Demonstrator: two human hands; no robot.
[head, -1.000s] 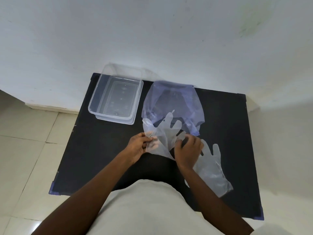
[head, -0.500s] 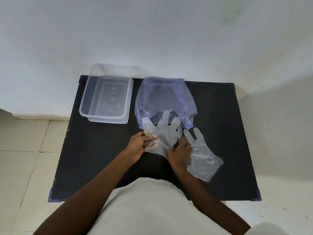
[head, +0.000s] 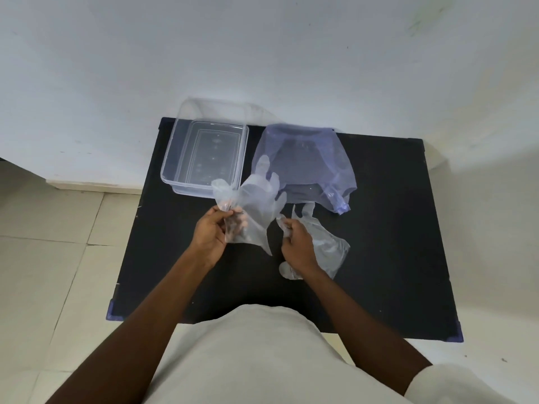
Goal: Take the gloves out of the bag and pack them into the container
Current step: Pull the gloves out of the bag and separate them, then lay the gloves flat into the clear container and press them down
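My left hand [head: 215,231] pinches a clear plastic glove [head: 256,205] and holds it lifted above the black table [head: 393,228], its fingers pointing away from me. My right hand [head: 297,243] is closed on a second clear glove [head: 329,246] that lies on the table to the right. Behind the gloves a translucent bluish bag [head: 306,161] lies slumped with its mouth toward me. A clear rectangular container [head: 204,153] stands open at the table's far left corner, with nothing visible inside.
A white wall rises right behind the table. Pale floor tiles [head: 52,258] lie to the left. My light-coloured clothing [head: 248,360] fills the bottom of the view.
My left hand has raised its glove and carried it left, toward the container. My right hand let go of that glove and now grips the second one on the table.
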